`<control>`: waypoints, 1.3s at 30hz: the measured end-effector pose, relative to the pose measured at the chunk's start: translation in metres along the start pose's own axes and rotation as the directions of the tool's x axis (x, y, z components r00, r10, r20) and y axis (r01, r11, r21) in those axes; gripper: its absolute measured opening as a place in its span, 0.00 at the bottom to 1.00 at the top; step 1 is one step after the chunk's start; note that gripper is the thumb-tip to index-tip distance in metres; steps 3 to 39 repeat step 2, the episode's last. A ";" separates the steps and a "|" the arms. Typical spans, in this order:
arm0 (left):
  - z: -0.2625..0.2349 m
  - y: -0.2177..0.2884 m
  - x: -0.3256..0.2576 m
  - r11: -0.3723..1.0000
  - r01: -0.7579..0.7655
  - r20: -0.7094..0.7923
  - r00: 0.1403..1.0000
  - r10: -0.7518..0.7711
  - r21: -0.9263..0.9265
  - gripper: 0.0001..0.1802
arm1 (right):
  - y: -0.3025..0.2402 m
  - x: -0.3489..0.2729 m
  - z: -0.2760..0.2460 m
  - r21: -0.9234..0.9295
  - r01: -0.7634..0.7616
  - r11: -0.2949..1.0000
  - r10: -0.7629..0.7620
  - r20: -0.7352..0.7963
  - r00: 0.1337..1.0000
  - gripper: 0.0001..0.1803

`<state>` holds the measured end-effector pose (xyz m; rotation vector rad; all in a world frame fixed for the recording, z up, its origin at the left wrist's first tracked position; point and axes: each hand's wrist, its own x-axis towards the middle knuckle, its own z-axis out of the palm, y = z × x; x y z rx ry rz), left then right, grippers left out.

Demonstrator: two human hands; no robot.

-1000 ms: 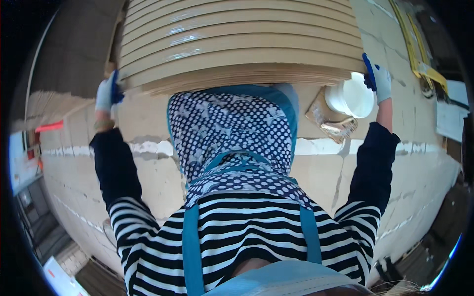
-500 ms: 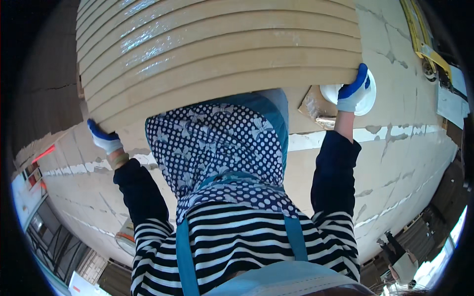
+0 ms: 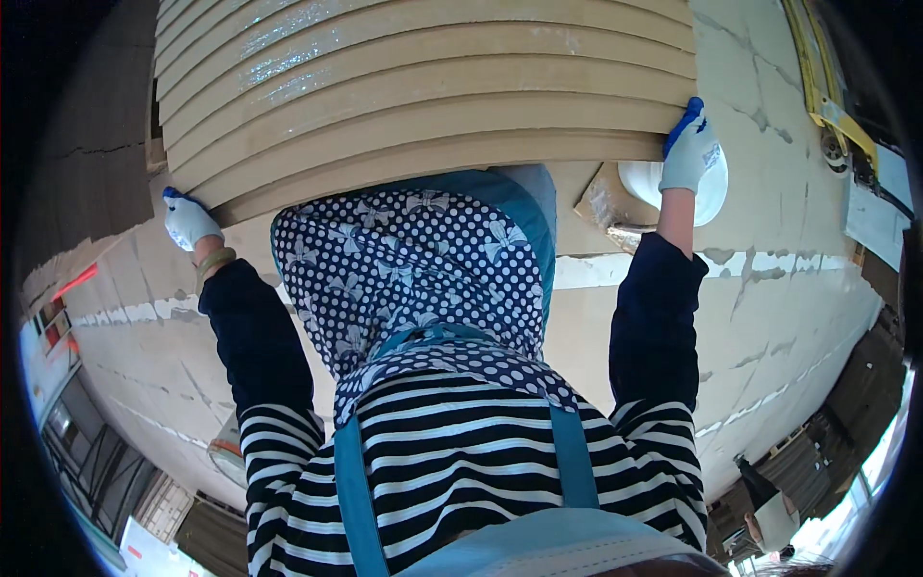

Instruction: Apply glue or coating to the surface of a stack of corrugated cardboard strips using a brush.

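A stack of long tan boards [image 3: 423, 87] fills the upper part of the view, its edges stepped like slats. My left hand [image 3: 187, 219], in a white and blue glove, grips the stack's lower left corner. At the lower right corner my right hand [image 3: 690, 149], gloved the same way, holds the end of the stack. Both arms in dark sleeves reach up to it. A dotted blue headscarf [image 3: 413, 269] and a striped shirt with blue straps cover the middle of the view and hide the stack's near edge.
A white bowl-shaped container [image 3: 716, 192] and a scrap of cardboard [image 3: 606, 202] lie on the cracked concrete floor [image 3: 788, 279] just behind my right hand. A yellow bar or strap [image 3: 817, 87] runs along the upper right. Dark racks stand at the lower left and lower right rims.
The stack swung from level to slanted, its left end lower. My left hand dropped with it, then rose a little; my right hand shifted inward. Both hands stayed on the stack.
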<state>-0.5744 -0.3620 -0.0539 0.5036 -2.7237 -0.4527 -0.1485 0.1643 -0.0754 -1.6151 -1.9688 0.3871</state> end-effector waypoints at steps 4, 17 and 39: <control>0.001 0.000 0.000 0.998 0.029 -0.025 0.999 -0.028 0.053 0.36 | 0.005 0.002 0.003 -0.031 0.019 0.999 -0.019 -0.005 1.000 0.26; 0.001 0.000 0.000 0.998 0.029 -0.025 0.999 -0.028 0.053 0.36 | 0.005 0.002 0.003 -0.031 0.019 0.999 -0.019 -0.005 1.000 0.26; 0.001 0.000 0.000 0.998 0.029 -0.025 0.999 -0.028 0.053 0.36 | 0.005 0.002 0.003 -0.031 0.019 0.999 -0.019 -0.005 1.000 0.26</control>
